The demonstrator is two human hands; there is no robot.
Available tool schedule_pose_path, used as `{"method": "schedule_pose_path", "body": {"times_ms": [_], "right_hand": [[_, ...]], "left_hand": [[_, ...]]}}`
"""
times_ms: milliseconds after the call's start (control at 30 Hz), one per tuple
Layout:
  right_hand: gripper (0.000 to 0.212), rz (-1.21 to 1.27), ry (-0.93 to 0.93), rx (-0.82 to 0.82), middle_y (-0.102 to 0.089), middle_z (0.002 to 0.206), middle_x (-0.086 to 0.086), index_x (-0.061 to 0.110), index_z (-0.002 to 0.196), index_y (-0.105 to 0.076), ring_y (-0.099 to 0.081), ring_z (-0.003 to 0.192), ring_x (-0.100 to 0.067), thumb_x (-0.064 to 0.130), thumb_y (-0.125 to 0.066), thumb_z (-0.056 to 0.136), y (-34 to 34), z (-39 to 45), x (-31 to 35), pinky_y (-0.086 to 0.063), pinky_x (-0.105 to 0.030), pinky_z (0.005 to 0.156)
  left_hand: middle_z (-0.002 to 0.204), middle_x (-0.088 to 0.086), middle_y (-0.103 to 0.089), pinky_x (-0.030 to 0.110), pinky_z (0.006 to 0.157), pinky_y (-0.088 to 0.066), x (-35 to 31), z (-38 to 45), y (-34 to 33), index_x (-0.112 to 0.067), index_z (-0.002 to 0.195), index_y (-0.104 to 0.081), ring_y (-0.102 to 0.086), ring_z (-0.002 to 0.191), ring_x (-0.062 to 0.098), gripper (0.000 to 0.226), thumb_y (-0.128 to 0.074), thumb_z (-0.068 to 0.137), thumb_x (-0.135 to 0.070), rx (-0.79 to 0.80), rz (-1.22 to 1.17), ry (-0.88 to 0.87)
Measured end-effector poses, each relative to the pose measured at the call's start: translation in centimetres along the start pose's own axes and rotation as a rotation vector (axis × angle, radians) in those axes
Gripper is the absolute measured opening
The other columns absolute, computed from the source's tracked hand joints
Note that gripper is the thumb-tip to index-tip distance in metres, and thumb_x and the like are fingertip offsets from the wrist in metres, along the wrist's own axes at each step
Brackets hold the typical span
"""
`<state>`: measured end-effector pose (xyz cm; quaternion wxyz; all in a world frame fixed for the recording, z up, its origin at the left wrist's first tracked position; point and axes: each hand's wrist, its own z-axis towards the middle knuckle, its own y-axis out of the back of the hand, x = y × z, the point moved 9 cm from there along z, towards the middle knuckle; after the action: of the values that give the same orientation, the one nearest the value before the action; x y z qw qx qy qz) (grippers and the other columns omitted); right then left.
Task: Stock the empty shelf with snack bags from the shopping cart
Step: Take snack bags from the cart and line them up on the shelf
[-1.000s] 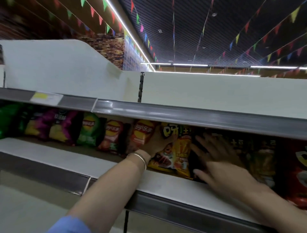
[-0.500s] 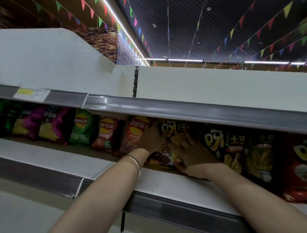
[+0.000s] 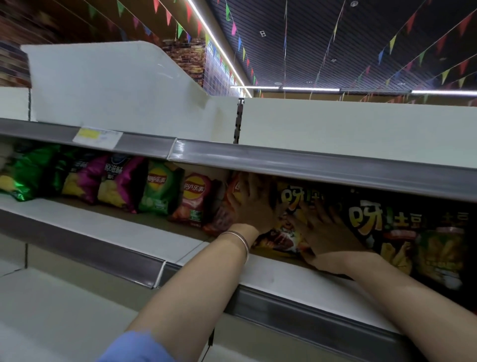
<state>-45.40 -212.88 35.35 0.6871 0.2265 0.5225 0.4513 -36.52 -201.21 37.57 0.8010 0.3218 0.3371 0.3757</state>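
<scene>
Strings of small coloured flags [image 3: 335, 31] hang under a dark slatted ceiling [image 3: 322, 54]. Long light strips [image 3: 311, 89] run along the ceiling, one going far on the left side and others crossing at the back. Small round lamps [image 3: 354, 3] are set in the ceiling. A brick-pattern wall [image 3: 184, 58] stands far behind the white panel [image 3: 103, 85] at the left. A dark slotted post [image 3: 238, 120] stands between the two white back panels. A price label [image 3: 96, 135] with a yellow part sits on the grey rail [image 3: 309, 165], at the left. Its text is too blurred to read.
</scene>
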Motion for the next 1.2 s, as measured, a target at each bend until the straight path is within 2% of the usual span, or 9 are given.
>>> {"method": "schedule_pose_path", "body": {"times_ms": [233,367,533,600,667,833,967,1067,1200], "right_hand": [[0.093,-0.047,0.067,-0.299,-0.056,0.14,-0.019,0.015,0.134,-0.062,-0.052,0.13,-0.042,0.043,-0.088,0.049,1.0,-0.8,0.7,-0.016,-0.054,0.112],[0.079,0.012,0.052,-0.421,-0.056,0.14,-0.017,0.013,0.132,-0.063,-0.049,0.133,-0.037,0.045,-0.078,0.062,3.2,-2.4,0.6,-0.016,-0.055,0.113],[0.067,0.192,-0.226,-0.583,-0.054,0.138,-0.021,0.008,0.135,-0.059,-0.04,0.129,-0.04,0.043,-0.047,0.08,4.7,-5.9,-4.2,0.006,-0.057,0.118],[0.074,0.185,-0.277,-0.536,-0.054,0.137,-0.022,0.011,0.137,-0.057,-0.038,0.127,-0.04,0.05,-0.052,0.075,3.6,-6.1,-5.4,0.011,-0.058,0.115],[0.086,0.159,-0.255,-0.39,-0.06,0.132,-0.019,0.014,0.133,-0.062,-0.042,0.124,-0.04,0.058,-0.062,0.059,1.8,-5.2,-5.8,0.007,-0.059,0.112],[0.097,0.029,-0.133,-0.389,-0.059,0.137,-0.011,0.017,0.133,-0.063,-0.043,0.128,-0.039,0.048,-0.083,0.044,0.8,-3.6,-4.4,0.011,-0.056,0.116],[0.1,0.135,-0.201,-0.269,-0.021,0.163,-0.009,0.02,0.157,-0.024,-0.017,0.15,-0.038,0.047,-0.072,0.074,0.6,-3.6,-5.9,0.039,-0.053,0.099],[0.109,0.144,-0.152,-0.228,-0.05,0.146,-0.016,0.012,0.142,-0.053,-0.045,0.133,-0.044,0.047,-0.088,0.045,-0.7,-3.2,-5.9,0.022,-0.053,0.112],[0.108,0.237,-0.184,-0.397,-0.051,0.141,-0.022,0.008,0.138,-0.056,-0.034,0.132,-0.037,0.041,-0.091,0.04,0.7,-3.4,-6.4,0.019,-0.049,0.114]], "left_hand": [[0.163,0.007,0.024,0.069,0.114,0.007,0.4,-0.5,-0.2,-0.032,0.157,0.009,0.027,0.147,0.034,0.084,-0.028,0.093,-0.072,-0.044,0.025,0.056],[0.163,0.007,0.022,0.069,0.112,0.007,0.4,-1.5,-0.3,-0.027,0.157,0.01,0.023,0.149,0.032,0.087,-0.029,0.093,-0.07,-0.013,0.005,0.106],[0.163,0.019,-0.013,0.07,0.114,-0.012,-5.4,-2.9,-0.2,-0.012,0.156,-0.017,-0.005,0.149,0.042,0.095,-0.009,0.085,-0.075,-0.217,0.05,-0.296],[0.16,0.006,0.016,0.063,0.118,0.007,-6.2,-2.6,-1.8,-0.023,0.155,0.006,0.022,0.146,0.03,0.11,-0.003,0.07,-0.093,-0.083,0.071,-0.291],[0.155,0.001,0.033,0.059,0.118,0.012,-6.4,-2.5,-3.5,-0.033,0.147,0.023,0.035,0.142,0.026,0.113,-0.034,0.07,-0.092,0.05,0.106,-0.267],[0.16,0.006,0.029,0.057,0.12,0.003,-6.2,-3.0,-4.3,-0.032,0.149,0.023,0.03,0.146,0.031,0.115,-0.064,0.081,-0.066,0.106,0.106,-0.231],[0.16,0.002,0.032,0.058,0.12,0.003,-6.5,-4.1,-3.5,-0.029,0.154,0.018,0.031,0.146,0.029,0.117,-0.065,0.08,-0.065,0.095,0.12,-0.204],[0.159,0.004,0.032,0.059,0.12,0.004,-7.2,-4.9,-2.8,-0.027,0.154,0.019,0.032,0.145,0.028,0.125,-0.071,0.075,-0.065,0.057,0.098,-0.197],[0.162,0.009,0.025,0.05,0.118,0.009,-8.0,-6.9,-1.9,-0.026,0.157,0.012,0.025,0.148,0.029,0.126,-0.077,0.073,-0.058,0.132,0.122,-0.15]]}}
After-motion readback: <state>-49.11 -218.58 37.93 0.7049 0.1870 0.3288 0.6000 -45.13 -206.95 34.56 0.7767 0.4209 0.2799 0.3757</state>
